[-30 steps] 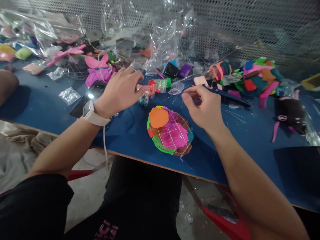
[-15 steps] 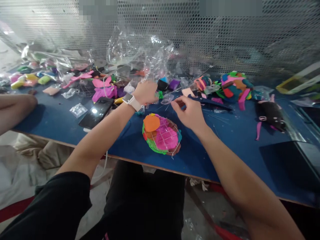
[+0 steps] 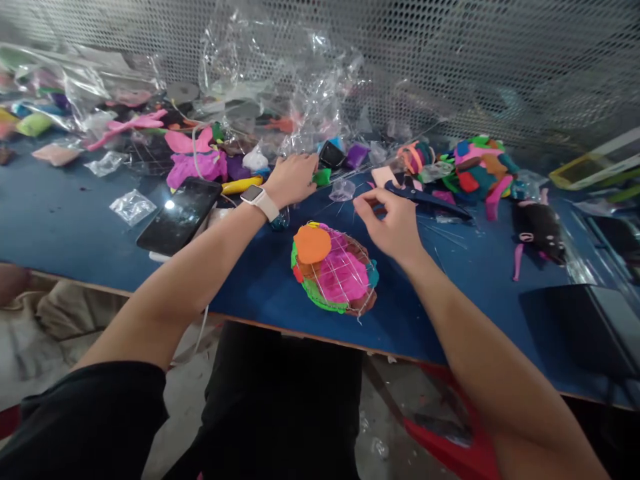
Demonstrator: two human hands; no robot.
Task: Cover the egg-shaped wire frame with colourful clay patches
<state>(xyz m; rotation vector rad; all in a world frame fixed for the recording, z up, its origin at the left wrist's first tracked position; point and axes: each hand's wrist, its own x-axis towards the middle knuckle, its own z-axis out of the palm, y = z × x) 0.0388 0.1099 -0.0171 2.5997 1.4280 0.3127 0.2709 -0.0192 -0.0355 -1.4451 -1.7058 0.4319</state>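
My left hand (image 3: 294, 179), with a white watch on its wrist, reaches into the clutter at the back of the table. Its fingers are stretched out beside a green piece of clay (image 3: 323, 177) and a black packet (image 3: 331, 155). My right hand (image 3: 393, 223) hovers over the table, thumb and forefinger pinched; whatever lies between the tips is too small to make out. A small clear plastic wrapper (image 3: 343, 190) lies just left of those fingertips. Between my forearms rests a wire-mesh form (image 3: 345, 273) filled with colourful clay, with an orange clay disc (image 3: 313, 245) on it.
Dark blue-handled pliers or scissors (image 3: 430, 200) lie behind my right hand. A phone (image 3: 181, 215) is by my left forearm. To the right are a colourful clay-covered form (image 3: 483, 167), a black clay figure (image 3: 540, 230) and a black box (image 3: 585, 327). Clear plastic bags (image 3: 320, 87) pile up behind.
The view has shifted, so the table things sit differently in it. Another person's arm at the left has mostly left view. My left hand's fingers now reach the green clay and black packet.
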